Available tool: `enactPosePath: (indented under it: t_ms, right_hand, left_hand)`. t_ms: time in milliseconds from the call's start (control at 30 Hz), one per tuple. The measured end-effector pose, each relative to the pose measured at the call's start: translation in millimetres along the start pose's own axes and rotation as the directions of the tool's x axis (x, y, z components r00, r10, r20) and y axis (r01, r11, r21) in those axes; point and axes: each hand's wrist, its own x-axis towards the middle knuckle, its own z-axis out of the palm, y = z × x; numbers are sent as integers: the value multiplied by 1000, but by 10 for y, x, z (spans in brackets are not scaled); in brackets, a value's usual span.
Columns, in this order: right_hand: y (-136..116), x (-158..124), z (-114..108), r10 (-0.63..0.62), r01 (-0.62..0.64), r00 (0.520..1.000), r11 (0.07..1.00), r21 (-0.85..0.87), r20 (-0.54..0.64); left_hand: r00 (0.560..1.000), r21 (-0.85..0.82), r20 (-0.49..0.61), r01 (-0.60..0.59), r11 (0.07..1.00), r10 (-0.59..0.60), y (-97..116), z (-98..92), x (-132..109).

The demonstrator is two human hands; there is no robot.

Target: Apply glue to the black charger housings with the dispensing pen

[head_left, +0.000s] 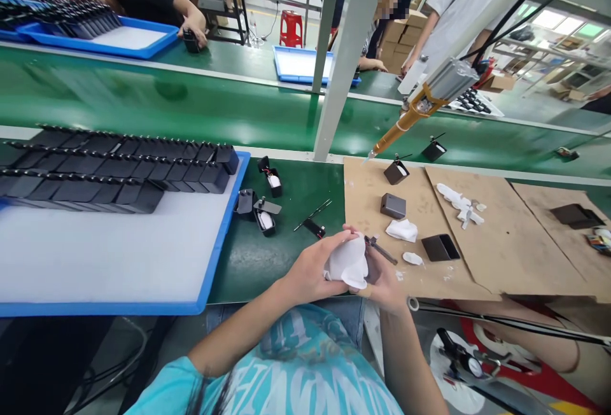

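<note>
My left hand (pixel 312 267) is closed on a crumpled white cloth (pixel 347 262) in front of my chest. From the other side my right hand (pixel 387 284) closes round the same cloth. A dark bar-shaped part (pixel 382 251) juts out above the right fingers; whatever the cloth covers is hidden. Just beyond my hands lie a small black part (pixel 315 228) and thin black rods (pixel 312 214). To the right are a white wad (pixel 402 230), a small white pad (pixel 413 258), a closed dark box (pixel 393 205) and an open dark case (pixel 440 247).
At left, a blue-rimmed tray (pixel 205 275) carries rows of black boxes (pixel 114 173). Opened units (pixel 265 218) lie beside it. An orange-bodied dispenser (pixel 398 130) hangs over the cardboard (pixel 506 237). A metal post (pixel 337 65) rises behind. Across the bench a co-worker's hand (pixel 195 23) holds a black object.
</note>
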Motion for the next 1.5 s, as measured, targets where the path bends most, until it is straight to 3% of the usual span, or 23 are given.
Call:
enactPosePath:
  t_ms: [133,233,333,533,700,867,1000,1167,1367,1500]
  right_hand:
    - [-27,19,-101,-58,55,997,997,62,56]
    - [-136,108,-195,-165,176,981,979,106,-99]
    - [-279,193,-218,-265,269,940,963,-12,-217]
    - [-512,195,-70,-394,380,918,838,-391,47]
    - [-564,143,30,-468,443,880,750,-491,79]
    - [-622,120,90,-508,474,850,619,-627,141]
    - [-634,114,122,-533,488,827,528,-695,176]
    - [-577,113,115,-598,560,763,422,-713,245]
    - [-513,126,86,-668,592,715,418,-690,209]
    - [-491,103,70,-600,506,792,543,-670,112]
  left_hand:
    - [997,-102,-52,43,994,-48,-12,6,-42]
    - [997,-103,-64,36,994,-43,-29,-1,-71]
    - [999,-115,-40,12,993,-17,-50,2,-90]
    - [997,-222,-82,-13,975,-5,-95,51,-107]
    - [984,-348,-178,-84,934,22,-77,86,-68]
    - [979,-376,-205,-101,921,24,-51,77,-58]
    - [981,-382,-189,-109,918,37,-54,52,-76]
    - [993,-436,-121,-45,899,-9,-37,17,-90]
    - [991,-534,5,116,837,-134,-23,-35,-100]
    - [984,-560,53,169,811,-168,-34,-37,-117]
